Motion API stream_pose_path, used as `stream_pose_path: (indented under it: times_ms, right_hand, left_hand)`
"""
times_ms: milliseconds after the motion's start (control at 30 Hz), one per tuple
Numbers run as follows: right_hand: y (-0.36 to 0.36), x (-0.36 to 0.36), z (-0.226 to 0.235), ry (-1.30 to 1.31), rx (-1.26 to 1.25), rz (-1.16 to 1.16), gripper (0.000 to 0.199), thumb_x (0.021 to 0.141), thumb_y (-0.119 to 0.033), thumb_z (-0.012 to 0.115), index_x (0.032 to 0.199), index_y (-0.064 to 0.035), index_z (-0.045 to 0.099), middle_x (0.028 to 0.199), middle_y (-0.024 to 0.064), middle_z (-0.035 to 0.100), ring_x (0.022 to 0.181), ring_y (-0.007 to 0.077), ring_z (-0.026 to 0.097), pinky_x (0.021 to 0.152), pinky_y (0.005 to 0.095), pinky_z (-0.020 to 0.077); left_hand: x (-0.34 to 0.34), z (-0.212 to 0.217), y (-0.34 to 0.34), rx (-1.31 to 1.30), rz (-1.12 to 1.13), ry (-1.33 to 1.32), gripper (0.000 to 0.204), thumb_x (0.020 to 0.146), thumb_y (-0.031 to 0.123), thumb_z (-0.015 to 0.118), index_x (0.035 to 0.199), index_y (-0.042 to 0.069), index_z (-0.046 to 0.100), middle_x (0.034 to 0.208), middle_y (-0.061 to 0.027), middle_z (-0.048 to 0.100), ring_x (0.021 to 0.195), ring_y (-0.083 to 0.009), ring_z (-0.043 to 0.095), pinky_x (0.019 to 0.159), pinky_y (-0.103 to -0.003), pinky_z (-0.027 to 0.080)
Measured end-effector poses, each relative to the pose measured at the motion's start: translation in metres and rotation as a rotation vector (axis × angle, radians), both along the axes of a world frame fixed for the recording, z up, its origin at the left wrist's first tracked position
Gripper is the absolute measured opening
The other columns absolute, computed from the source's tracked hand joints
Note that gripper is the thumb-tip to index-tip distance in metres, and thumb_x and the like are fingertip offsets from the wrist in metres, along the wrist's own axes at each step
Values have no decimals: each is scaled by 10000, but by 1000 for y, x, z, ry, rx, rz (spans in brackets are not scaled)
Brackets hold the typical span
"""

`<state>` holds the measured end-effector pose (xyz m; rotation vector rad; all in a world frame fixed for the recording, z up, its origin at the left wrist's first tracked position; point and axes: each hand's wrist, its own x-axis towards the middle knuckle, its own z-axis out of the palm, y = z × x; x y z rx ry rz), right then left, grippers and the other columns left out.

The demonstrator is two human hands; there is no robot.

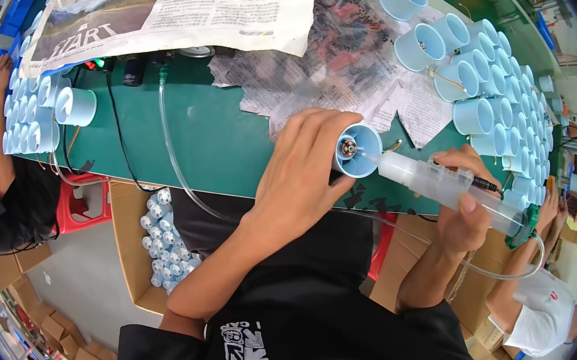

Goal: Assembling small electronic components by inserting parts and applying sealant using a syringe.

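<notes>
My left hand (296, 172) is closed around a light blue plastic cup (368, 144), tilted so its mouth faces up toward me. Deep inside the cup sits a small round metal part (349, 147). In my right hand (468, 211) is a translucent dispensing syringe (412, 173), its thin tip pointing into the cup beside the metal part. A green cap (523, 226) closes the syringe's back end, and a clear hose runs from it. Whether any fluid is coming out at the tip cannot be made out.
Rows of blue cups (475, 116) with thin wires crowd the right of the green table (215, 128); more cups (75, 107) stand left. Newspaper (233, 8) covers the back. A clear tube (165, 116) hangs over the front edge. Below is a cardboard box (126, 234). Other people work at both sides.
</notes>
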<state>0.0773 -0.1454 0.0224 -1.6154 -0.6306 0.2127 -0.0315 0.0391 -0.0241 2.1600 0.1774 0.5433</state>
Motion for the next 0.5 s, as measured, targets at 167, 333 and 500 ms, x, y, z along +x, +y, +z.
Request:
stream_pose_path:
  times_ms: [167, 333, 500]
  right_hand:
    - [1, -1, 3, -18, -26, -3, 662, 700, -521, 640, 892, 112, 666, 703, 83, 516, 627, 153, 471, 565, 275, 301]
    - [3, -1, 6, -53, -51, -16, 666, 696, -529, 632, 890, 107, 669, 707, 95, 535, 626, 157, 479, 564, 273, 308]
    - [4, -1, 7, -51, -61, 7, 644, 692, -506, 619, 890, 104, 671, 707, 99, 540, 621, 156, 475, 560, 272, 306]
  left_hand:
    - [0, 0, 0, -3, 2, 3, 650, 622, 17, 778, 1214, 75, 516, 1164, -118, 545, 1143, -344, 474, 971, -422, 398]
    - [0, 2, 2, 41, -21, 8, 642, 646, 5, 762, 1220, 41, 476, 1154, -139, 520, 1119, -354, 471, 954, -435, 409]
    - [0, 2, 2, 35, -18, -5, 633, 651, 3, 757, 1217, 32, 474, 1151, -146, 519, 1115, -359, 471, 955, -438, 408]
